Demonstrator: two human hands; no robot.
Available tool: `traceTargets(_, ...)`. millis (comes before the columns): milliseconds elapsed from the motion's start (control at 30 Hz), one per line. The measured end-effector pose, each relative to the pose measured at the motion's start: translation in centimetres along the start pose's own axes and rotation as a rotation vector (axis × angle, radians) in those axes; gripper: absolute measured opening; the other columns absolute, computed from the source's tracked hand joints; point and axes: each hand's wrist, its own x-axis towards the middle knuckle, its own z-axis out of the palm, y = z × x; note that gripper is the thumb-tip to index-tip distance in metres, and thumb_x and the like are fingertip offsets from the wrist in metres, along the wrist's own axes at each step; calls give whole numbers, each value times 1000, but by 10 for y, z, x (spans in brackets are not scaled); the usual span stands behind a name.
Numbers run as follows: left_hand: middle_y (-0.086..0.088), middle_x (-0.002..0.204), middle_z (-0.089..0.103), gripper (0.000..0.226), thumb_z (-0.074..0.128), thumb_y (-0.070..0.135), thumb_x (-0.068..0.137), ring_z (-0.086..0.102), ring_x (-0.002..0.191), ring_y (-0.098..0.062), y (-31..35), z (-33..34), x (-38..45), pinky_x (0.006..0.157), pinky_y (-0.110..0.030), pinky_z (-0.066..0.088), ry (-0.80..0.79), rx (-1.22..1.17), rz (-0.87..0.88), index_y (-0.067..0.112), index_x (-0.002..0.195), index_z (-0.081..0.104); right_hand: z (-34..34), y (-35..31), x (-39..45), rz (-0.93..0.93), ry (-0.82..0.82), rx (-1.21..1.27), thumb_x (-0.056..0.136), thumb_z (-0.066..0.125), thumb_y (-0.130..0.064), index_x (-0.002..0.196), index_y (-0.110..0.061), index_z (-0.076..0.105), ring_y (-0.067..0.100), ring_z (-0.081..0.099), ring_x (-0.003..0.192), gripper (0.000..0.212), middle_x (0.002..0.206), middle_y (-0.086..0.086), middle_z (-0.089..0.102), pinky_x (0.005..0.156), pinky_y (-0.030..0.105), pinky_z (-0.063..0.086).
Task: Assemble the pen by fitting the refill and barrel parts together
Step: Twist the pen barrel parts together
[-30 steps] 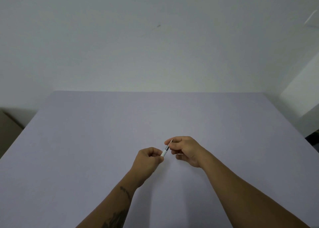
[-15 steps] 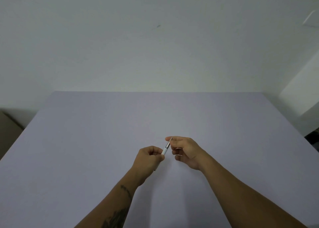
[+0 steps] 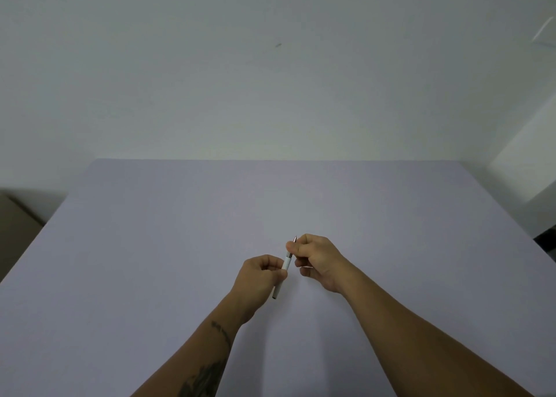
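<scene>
A slim white pen barrel (image 3: 285, 265) slants up to the right above the table, its lower end showing below my left hand (image 3: 261, 276), which grips it between thumb and fingers. My right hand (image 3: 317, 260) pinches the pen's front section; only the metal tip (image 3: 294, 240) shows above the fingers. A short silver collar is visible where the front section meets the white barrel. The two hands are close together, a thumb's width apart.
A lavender table (image 3: 180, 246) fills the lower view, its far edge against a plain white wall. A brown box (image 3: 18, 225) stands off the table's left side. A white cabinet (image 3: 523, 162) stands at the right.
Both hands have stayed at the same spot. More of the white barrel shows now, including its lower end below my left hand, and the tip pokes out above my right fingers.
</scene>
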Motion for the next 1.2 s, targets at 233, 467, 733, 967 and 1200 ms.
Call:
traceTargets(233,-3,77,64,10,64,8,87,57,74,-18,0,-2,4,70,-29,50,20,-29,-22,14,83,71,-3,-4,1,42,-97,134,92,55,-12,107,-13,79,18,53,76,28,86,3,62,63,28,45)
traceTargets(467,-1,75,62,10,65,7,86,56,73,-17,0,-3,4,71,-29,49,-3,-49,-25,14,83,71,0,-4,2,-3,-44,-8,93,64,-14,87,-9,73,16,52,78,12,83,2,64,67,29,47)
traceTargets(733,-1,74,62,7,67,8,85,57,72,-17,-2,-3,4,70,-28,48,-6,-43,-33,13,83,71,3,-1,4,7,-25,-37,90,71,-21,80,-12,65,16,53,76,14,83,3,64,65,29,46)
traceTargets(967,-2,74,64,6,67,6,84,57,71,-17,0,-6,3,67,-27,48,-6,-77,-43,9,86,72,-3,-1,2,30,-117,99,95,57,-8,97,-12,79,16,55,78,23,87,1,67,68,29,46)
traceTargets(1200,-3,76,63,10,66,6,85,56,73,-19,0,-4,3,70,-29,49,-23,-61,-44,14,82,72,-1,0,3,27,-72,52,93,65,-11,79,-10,69,15,54,74,14,81,4,65,64,28,46)
